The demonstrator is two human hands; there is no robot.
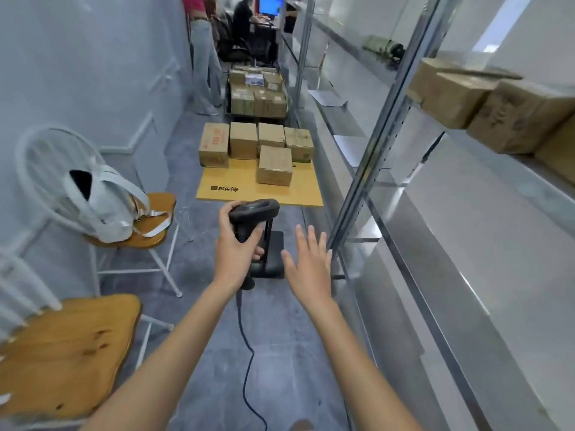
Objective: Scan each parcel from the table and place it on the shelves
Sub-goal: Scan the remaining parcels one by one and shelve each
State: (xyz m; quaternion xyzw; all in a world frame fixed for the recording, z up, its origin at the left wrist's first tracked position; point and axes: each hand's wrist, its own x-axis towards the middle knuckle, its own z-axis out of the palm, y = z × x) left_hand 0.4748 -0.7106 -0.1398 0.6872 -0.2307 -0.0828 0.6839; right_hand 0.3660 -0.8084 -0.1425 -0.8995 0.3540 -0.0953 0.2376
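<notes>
My left hand (238,244) grips the scanner (253,213); my right hand (309,262) is spread, empty, beside the shelf post (373,144); boxes (273,164) sit far along a bare floor lane.

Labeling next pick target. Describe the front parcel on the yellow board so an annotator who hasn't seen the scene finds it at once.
Find the flat yellow board on the floor in the aisle, left of the metal shelves and beyond the scanner in the left hand. Four boxes line its far edge. The target is the plain brown box standing alone in front of that row, right of centre.
</notes>
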